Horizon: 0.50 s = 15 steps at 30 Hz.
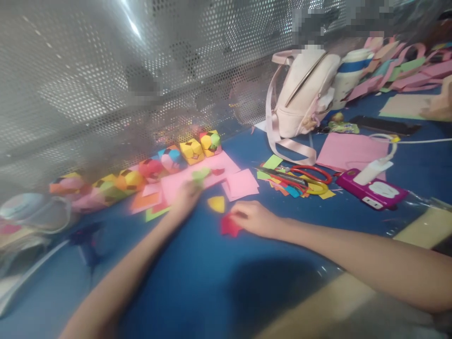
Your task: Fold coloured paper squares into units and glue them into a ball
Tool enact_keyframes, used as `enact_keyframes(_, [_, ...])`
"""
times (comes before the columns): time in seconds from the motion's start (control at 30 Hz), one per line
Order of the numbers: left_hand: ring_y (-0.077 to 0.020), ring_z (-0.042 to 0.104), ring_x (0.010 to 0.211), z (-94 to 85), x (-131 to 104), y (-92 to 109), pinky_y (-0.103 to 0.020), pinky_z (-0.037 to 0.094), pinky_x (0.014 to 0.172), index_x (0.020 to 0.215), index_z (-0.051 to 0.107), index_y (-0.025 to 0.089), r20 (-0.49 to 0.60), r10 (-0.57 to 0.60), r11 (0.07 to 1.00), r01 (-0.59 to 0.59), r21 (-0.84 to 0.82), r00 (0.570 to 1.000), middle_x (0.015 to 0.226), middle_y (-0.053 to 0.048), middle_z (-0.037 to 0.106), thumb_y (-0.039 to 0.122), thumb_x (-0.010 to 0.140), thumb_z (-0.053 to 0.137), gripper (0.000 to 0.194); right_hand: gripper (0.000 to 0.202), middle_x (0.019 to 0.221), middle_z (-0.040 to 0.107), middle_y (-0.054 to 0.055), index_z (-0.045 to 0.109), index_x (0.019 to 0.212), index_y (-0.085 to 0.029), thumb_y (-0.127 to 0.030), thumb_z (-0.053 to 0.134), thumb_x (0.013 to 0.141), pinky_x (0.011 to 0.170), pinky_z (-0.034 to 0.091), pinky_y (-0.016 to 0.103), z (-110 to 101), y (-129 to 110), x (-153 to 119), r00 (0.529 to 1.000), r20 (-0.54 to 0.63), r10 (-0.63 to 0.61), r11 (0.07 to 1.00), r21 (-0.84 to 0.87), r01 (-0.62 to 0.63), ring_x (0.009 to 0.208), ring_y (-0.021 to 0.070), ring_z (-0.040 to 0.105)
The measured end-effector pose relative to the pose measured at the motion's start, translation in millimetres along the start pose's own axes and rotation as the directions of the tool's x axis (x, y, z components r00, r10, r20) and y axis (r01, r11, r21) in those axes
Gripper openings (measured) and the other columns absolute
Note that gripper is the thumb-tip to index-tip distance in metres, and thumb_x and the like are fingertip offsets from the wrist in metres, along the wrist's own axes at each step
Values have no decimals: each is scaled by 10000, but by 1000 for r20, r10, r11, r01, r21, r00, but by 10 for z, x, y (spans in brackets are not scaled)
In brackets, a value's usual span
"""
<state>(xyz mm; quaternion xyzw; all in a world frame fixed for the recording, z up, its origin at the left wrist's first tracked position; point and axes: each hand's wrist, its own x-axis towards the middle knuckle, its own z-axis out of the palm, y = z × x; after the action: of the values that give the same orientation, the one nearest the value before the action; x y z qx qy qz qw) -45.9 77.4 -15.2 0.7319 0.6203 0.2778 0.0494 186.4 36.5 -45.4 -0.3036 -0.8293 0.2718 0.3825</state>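
My right hand [256, 217] pinches a red folded paper piece [231, 226] low over the blue table [197, 278]. My left hand [188, 194] reaches over the pink paper sheet [226, 162], its fingertips at a light green folded paper piece [201, 175]. Blur hides whether those fingers have closed on it. A small red folded piece [217, 172] lies just right of the green one. Between my hands rests a yellow folded paper piece [216, 204]. Pink paper squares [242, 183] are stacked beyond my right hand.
Colourful folded paper cubes [191, 150] line the perforated metal panel [212, 70]. Scissors [310, 174] lie on paper scraps, beside a purple power strip [370, 188]. A pale backpack [303, 94] and a bottle [349, 75] stand behind. Another person's hand [438, 103] shows at right.
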Motion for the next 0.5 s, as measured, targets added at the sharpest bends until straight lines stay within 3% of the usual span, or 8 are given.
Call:
enact_keyframes(0.13, [-202, 572, 749, -53, -9, 63, -304, 437, 695, 814, 630, 180, -20, -27, 1000, 27, 17, 999, 839, -67, 599, 282, 752, 567, 135, 106, 701, 671, 42, 624, 718, -139, -72, 553, 755, 613, 447, 230, -12, -16, 16, 1000, -11, 10, 1000, 19, -10, 636, 133, 609])
enact_keyframes(0.27, [-197, 565, 773, -226, -178, 286, -320, 435, 729, 884, 602, 151, -23, -47, 999, 47, -21, 999, 881, -78, 608, 267, 791, 498, 181, 104, 708, 671, 41, 627, 719, -135, -87, 550, 768, 628, 451, 231, -14, -11, 26, 999, -23, 35, 998, 43, -34, 640, 129, 607])
enact_keyframes(0.4, [-163, 590, 704, -290, -519, 581, -270, 461, 655, 886, 609, 164, 113, -25, 990, 40, -133, 993, 796, -33, 649, 345, 812, 495, 226, 89, 689, 661, 36, 631, 724, -132, -95, 559, 762, 611, 447, 227, -8, -17, 26, 998, -49, 35, 998, 59, -33, 615, 123, 591])
enact_keyframes(0.5, [-153, 599, 689, -204, -745, 736, -273, 466, 650, 1011, 584, 163, 255, -85, 916, 176, -360, 963, 885, -42, 667, 342, 767, 574, 303, 81, 682, 649, 26, 630, 738, -139, -122, 559, 774, 602, 442, 220, -4, -59, 14, 997, -78, 19, 997, 70, -14, 609, 117, 576])
